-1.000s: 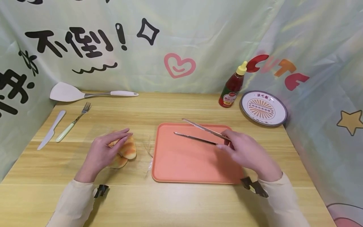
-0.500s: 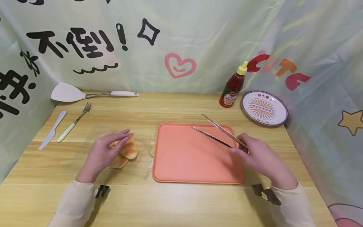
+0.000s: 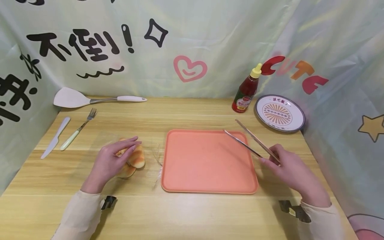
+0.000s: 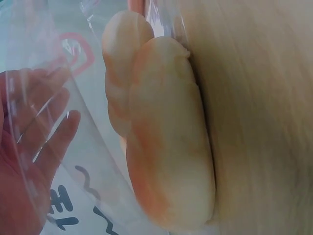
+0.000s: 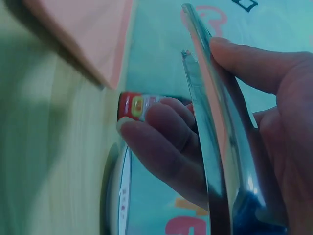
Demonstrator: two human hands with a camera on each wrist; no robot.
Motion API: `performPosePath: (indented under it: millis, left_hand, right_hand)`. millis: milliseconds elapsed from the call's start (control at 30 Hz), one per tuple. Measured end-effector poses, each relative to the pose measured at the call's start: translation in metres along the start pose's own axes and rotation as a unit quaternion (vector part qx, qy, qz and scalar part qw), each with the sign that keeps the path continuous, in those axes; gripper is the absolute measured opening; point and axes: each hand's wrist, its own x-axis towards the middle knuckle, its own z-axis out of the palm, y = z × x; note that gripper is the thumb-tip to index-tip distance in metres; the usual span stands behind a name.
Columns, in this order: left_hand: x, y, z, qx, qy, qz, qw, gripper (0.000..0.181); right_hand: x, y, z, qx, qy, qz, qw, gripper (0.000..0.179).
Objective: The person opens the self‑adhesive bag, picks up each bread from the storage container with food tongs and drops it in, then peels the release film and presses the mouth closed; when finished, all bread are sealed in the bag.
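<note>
The bare left hand (image 3: 112, 158) holds its fingers extended and relaxed, pointing away from the body and toward the bare right hand (image 3: 288, 168), its thumb alongside. Well apart, the right hand grips between thumb and bent fingers. Behind the hands, a cream cloth left sleeve (image 3: 79, 215) and matching right sleeve (image 3: 322, 221) slant inward.

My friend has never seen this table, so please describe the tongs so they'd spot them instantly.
On the wood-grain table, find the big coral tray. In the head view, the tongs overlap its far right corner, held in the right hand. Unlike the red sauce bottle and patterned plate beyond, they're bare metal, with two long arms spread in a V.
</note>
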Motion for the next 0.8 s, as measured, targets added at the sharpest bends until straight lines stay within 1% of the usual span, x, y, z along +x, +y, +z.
performPosePath:
  millis: [200,367,600,800]
  left_hand:
    - [-0.001,0.000,-0.001,-0.003,0.004,0.006,1.0000,0.027]
    - [-0.002,0.000,-0.001,-0.001,0.007,0.002,1.0000,0.028]
    - [-0.002,-0.001,0.000,0.000,0.007,0.004,1.0000,0.028]
    - [-0.004,-0.002,0.001,0.002,0.008,0.009,0.9999,0.029]
  right_hand:
    - [-0.008,0.017,0.000,-0.006,0.000,0.023,0.9997,0.042]
    - [-0.014,0.031,-0.001,-0.014,-0.016,0.040,0.9990,0.044]
    - [-0.020,0.042,-0.002,-0.013,-0.029,0.059,0.9977,0.046]
    - [-0.024,0.051,-0.001,-0.017,-0.045,0.089,0.9949,0.052]
